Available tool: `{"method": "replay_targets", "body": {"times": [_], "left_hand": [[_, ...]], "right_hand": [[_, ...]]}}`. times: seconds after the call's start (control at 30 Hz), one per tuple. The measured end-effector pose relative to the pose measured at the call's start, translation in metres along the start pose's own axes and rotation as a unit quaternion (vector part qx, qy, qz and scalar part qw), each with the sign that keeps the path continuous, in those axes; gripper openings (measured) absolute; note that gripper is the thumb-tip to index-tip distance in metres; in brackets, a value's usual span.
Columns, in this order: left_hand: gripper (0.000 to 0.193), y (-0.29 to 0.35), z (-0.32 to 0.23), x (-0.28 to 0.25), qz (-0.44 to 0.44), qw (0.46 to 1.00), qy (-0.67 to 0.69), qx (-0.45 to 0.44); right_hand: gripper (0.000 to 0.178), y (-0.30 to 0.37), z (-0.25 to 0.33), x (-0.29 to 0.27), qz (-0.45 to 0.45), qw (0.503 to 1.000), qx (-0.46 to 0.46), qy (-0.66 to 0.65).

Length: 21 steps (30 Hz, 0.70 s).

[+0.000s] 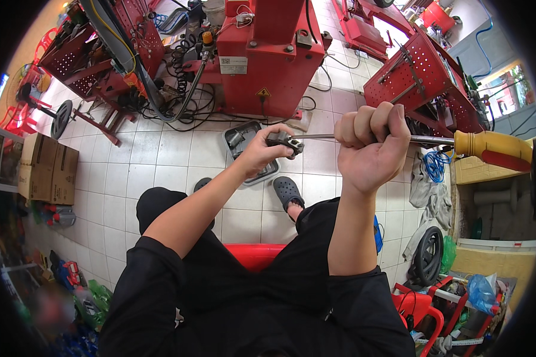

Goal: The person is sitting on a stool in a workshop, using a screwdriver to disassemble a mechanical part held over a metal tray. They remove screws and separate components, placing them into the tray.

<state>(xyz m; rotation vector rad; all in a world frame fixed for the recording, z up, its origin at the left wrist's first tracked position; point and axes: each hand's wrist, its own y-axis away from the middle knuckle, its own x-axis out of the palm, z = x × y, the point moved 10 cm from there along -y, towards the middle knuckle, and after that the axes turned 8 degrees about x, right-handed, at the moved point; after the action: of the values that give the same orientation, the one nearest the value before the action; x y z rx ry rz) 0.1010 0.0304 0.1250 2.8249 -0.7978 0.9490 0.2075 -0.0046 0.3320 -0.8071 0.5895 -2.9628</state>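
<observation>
My left hand point(261, 150) is closed round a small dark metal part point(294, 143) with an opening in its side, possibly a brake caliper; the fingers partly cover it. A long screwdriver point(494, 149) with a yellow and red handle lies across the view, its handle to the right. Closed in a fist, my right hand point(372, 146) grips its metal shaft, not the handle. The shaft's far end reaches the metal part; whether it goes inside cannot be made out. Below my left hand, a grey tray point(227, 149) with metal pieces sits on the tiled floor.
Ahead stands a red machine point(268, 71) with hoses and cables round its foot. Red perforated tool carts point(399, 77) flank it. Cardboard boxes point(47, 169) stand at left; a black tyre point(429, 256) and grey cloths point(426, 196) lie at right. A red stool point(253, 256) is under me.
</observation>
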Motion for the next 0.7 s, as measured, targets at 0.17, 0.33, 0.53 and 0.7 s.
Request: {"method": "replay_targets", "body": {"times": [0.17, 0.33, 0.53, 0.7], "left_hand": [[0.03, -0.0004, -0.0013, 0.0002, 0.001, 1.0, -0.009, 0.0], [0.032, -0.0001, 0.0013, -0.0017, 0.014, 1.0, -0.022, -0.01], [0.033, -0.0012, 0.0016, -0.0038, 0.027, 0.998, -0.05, 0.006], [0.034, 0.0005, -0.0022, 0.0008, 0.051, 0.985, -0.167, 0.012]], "right_hand": [[0.04, 0.001, 0.0022, 0.0042, 0.012, 1.0, -0.002, 0.008], [0.039, 0.001, -0.0001, 0.0017, -0.002, 1.0, 0.0, 0.006], [0.039, -0.0016, -0.0001, 0.0014, -0.011, 1.0, 0.012, 0.011], [0.034, -0.0041, -0.0048, -0.0019, -0.016, 0.999, 0.04, -0.014]]}}
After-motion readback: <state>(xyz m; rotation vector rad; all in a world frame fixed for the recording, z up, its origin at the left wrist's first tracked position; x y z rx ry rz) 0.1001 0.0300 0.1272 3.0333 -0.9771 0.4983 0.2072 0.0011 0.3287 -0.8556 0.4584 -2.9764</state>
